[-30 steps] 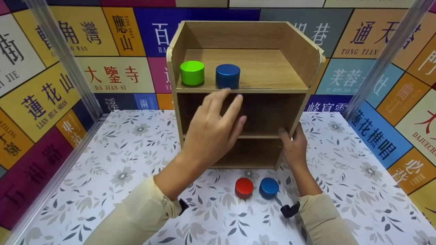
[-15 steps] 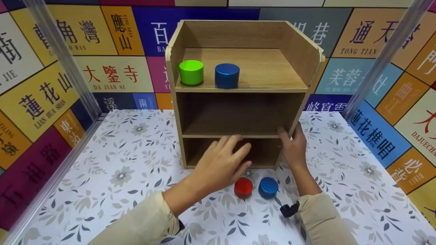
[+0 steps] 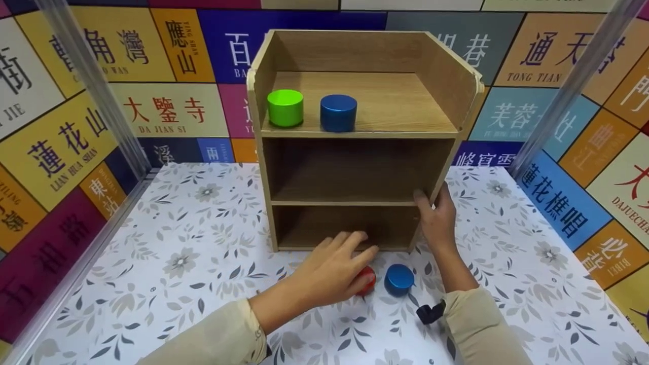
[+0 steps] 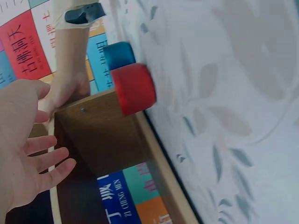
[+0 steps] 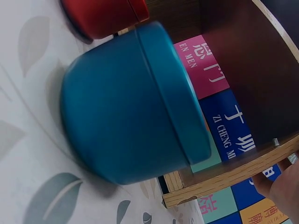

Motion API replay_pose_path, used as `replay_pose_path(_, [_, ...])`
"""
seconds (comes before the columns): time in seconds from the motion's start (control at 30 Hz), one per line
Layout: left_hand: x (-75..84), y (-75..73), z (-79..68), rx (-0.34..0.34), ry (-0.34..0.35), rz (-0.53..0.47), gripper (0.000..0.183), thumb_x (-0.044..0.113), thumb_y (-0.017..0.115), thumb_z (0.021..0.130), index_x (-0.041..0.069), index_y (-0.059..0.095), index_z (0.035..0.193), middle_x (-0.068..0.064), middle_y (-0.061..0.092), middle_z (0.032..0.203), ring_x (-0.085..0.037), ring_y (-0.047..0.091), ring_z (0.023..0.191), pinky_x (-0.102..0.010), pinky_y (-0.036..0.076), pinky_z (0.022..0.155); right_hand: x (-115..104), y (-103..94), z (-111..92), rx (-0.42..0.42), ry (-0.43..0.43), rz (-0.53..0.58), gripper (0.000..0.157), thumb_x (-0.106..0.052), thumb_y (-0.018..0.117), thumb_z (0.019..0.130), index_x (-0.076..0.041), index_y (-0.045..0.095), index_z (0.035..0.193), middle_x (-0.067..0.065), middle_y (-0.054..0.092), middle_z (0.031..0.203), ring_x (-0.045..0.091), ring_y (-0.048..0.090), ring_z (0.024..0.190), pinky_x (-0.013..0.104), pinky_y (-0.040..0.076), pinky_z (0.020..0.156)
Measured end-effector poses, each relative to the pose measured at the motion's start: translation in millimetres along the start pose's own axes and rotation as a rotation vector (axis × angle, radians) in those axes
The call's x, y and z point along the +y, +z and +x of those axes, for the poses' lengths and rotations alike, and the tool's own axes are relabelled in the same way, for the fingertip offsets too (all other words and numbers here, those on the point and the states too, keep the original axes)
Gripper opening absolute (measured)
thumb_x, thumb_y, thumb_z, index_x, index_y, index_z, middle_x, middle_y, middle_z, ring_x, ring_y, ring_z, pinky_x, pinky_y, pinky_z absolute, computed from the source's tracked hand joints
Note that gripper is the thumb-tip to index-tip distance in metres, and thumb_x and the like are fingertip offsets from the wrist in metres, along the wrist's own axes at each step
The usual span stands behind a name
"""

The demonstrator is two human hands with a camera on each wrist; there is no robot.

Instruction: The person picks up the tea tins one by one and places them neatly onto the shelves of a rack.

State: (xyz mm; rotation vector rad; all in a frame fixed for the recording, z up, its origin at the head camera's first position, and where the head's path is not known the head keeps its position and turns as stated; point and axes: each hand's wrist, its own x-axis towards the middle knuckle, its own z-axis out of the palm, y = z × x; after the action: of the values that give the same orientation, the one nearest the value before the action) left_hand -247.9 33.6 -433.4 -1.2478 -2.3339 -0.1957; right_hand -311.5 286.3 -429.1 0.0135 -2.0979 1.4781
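Observation:
My left hand (image 3: pixel 332 268) reaches low in front of the small wooden shelf (image 3: pixel 400 104), fingers spread and loosely bent, holding nothing. Its thumb overlaps a round red canister (image 3: pixel 371 284) on the table in the head view. The left wrist view shows that red canister (image 4: pixel 135 88) apart from the fingers. Just right of it stands a blue canister (image 3: pixel 399 280), large in the right wrist view. With thumb inside and fingers outside, my right hand (image 3: pixel 440 218) grips the shelf's right side panel. A green canister (image 3: pixel 285 108) and another blue canister (image 3: pixel 338 113) stand on the shelf's top board.
The floral-patterned tabletop (image 3: pixel 182 299) runs under everything. Two compartments lie below the shelf's top board. Behind and at both sides stand walls of coloured panels (image 3: pixel 172 110) with lettering, with clear corner posts (image 3: pixel 101 81) at the left and right.
My left hand has come down from the front edge of the top board, past both compartments, to beside the red canister. My right hand keeps its grip on the side panel.

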Motion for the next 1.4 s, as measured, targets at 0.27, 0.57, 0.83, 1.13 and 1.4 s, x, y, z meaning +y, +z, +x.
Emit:
replay_pose_path(0.27, [9.1, 19.6, -14.6, -0.1, 0.003, -0.029, 0.044, 0.048, 0.052, 0.09, 0.023, 0.051, 0.126, -0.005, 0.046, 0.124, -0.022, 0.056, 0.102, -0.04, 0.052, 0.084, 0.6, -1.4, 0.0, 0.012, 0.008, -0.001, 0.049, -0.033, 0.058, 0.09, -0.018, 0.045, 0.135, 0.01, 0.055, 0.126, 0.018, 0.05, 0.116, 0.038, 0.037, 0.1])
replay_pose_path(0.57, [13.6, 34.6, -21.8, -0.044, 0.051, 0.011, 0.033, 0.042, 0.061, 0.087, 0.023, 0.054, 0.114, 0.0, 0.049, 0.106, -0.018, 0.055, 0.088, -0.034, 0.052, 0.068, 0.4, -1.0, -2.6, -0.006, 0.005, 0.0, 0.051, -0.033, 0.057, 0.091, -0.018, 0.042, 0.137, 0.01, 0.052, 0.131, 0.021, 0.049, 0.12, 0.04, 0.037, 0.103])
replay_pose_path(0.83, [11.8, 41.2, -20.9, -0.027, 0.049, 0.007, 0.03, 0.039, 0.061, 0.087, 0.023, 0.056, 0.112, 0.0, 0.05, 0.105, -0.017, 0.056, 0.085, -0.032, 0.052, 0.066, -0.1, -0.3, -1.5, 0.004, -0.005, -0.008, 0.05, -0.033, 0.057, 0.091, -0.017, 0.043, 0.136, 0.011, 0.054, 0.128, 0.021, 0.05, 0.119, 0.04, 0.037, 0.101])
replay_pose_path(1.13, [11.1, 43.4, -21.6, -0.064, 0.038, -0.006, 0.031, 0.04, 0.062, 0.087, 0.025, 0.056, 0.113, 0.0, 0.05, 0.109, -0.018, 0.056, 0.088, -0.032, 0.053, 0.064, 0.6, -0.2, -0.5, 0.005, -0.014, -0.001, 0.051, -0.031, 0.057, 0.091, -0.014, 0.042, 0.137, 0.012, 0.053, 0.13, 0.021, 0.049, 0.121, 0.04, 0.036, 0.103])
replay_pose_path(1.4, [11.5, 45.4, -22.5, -0.132, 0.017, 0.011, 0.037, 0.041, 0.061, 0.087, 0.024, 0.054, 0.119, -0.001, 0.05, 0.114, -0.021, 0.056, 0.089, -0.035, 0.054, 0.063, 1.5, 0.2, -0.2, 0.01, -0.01, -0.007, 0.051, -0.031, 0.057, 0.091, -0.016, 0.042, 0.137, 0.011, 0.053, 0.131, 0.022, 0.048, 0.121, 0.04, 0.036, 0.103])
